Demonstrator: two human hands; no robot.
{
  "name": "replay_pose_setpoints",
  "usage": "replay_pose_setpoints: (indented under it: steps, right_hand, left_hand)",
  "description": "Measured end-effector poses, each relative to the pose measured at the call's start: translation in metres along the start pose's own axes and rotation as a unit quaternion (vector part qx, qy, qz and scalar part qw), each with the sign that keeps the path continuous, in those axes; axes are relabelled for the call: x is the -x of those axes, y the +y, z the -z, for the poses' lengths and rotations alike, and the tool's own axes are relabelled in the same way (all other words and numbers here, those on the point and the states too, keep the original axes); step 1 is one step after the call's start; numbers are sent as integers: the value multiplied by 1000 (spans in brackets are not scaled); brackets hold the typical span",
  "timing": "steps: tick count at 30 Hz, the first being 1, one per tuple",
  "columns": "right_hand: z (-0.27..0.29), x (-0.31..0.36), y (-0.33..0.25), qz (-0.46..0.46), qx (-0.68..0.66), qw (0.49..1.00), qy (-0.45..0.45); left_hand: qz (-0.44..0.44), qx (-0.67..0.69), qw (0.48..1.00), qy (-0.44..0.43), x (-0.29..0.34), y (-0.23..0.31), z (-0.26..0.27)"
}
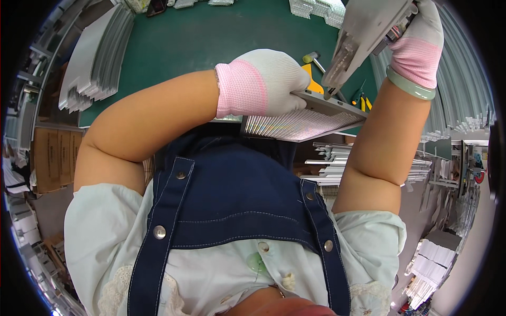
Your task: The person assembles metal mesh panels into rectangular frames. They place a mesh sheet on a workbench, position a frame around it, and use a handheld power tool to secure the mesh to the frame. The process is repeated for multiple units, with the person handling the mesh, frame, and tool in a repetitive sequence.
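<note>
My left hand (274, 81), in a white glove with a pink cuff, is closed on the edge of a thin panel (305, 124) with a grey frame and a shiny ridged face. The panel stands tilted at the near edge of the green worktable (211, 34). My right hand (421, 42), gloved alike, is raised at the far right and wrapped round a large grey metal staple gun (363, 34). The tool's nose points down at the frame's upper edge, just right of my left fingers. Whether it touches the frame I cannot tell.
A hammer (311, 57), a yellow flat piece (314, 81) and yellow-handled pliers (363, 101) lie behind the panel. Stacked silver strips (95, 58) stand at the left, and long metal profiles (458, 68) at the right. Cardboard boxes (55, 158) sit at lower left.
</note>
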State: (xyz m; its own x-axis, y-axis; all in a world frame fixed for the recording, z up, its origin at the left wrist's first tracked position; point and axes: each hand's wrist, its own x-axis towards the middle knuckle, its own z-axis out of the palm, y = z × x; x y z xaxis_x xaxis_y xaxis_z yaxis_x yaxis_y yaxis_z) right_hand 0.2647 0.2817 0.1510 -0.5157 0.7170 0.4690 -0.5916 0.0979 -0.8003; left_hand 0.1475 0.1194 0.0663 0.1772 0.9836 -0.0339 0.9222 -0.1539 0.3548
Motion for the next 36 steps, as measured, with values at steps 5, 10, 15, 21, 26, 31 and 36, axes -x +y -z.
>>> replay_pose_setpoints:
  steps: [5, 10, 15, 21, 26, 31, 36]
  right_hand:
    - [8, 0, 1, -17, -36, 999, -29]
    - [-15, 15, -4, 30, -38, 998, 40]
    - [-3, 19, -18, 18, 12, 999, -35]
    - [-35, 38, -31, 90, 161, 981, 61]
    - [-28, 5, -48, 99, 98, 987, 74]
    - [9, -32, -58, 164, 230, 957, 66]
    - [41, -51, -53, 142, 281, 944, 99]
  left_hand:
    - [-9, 8, 1000, 10, 0, -3, -2]
    - [-51, 28, 997, 56, -6, -14, -13]
    - [-81, 11, 992, 95, -1, -18, -17]
    - [-31, -10, 998, 51, 2, -12, -3]
    - [-52, 55, 996, 55, 25, -9, 9]
    - [-63, 86, 988, 110, 94, -8, 19]
    - [64, 119, 965, 227, 195, -27, 58]
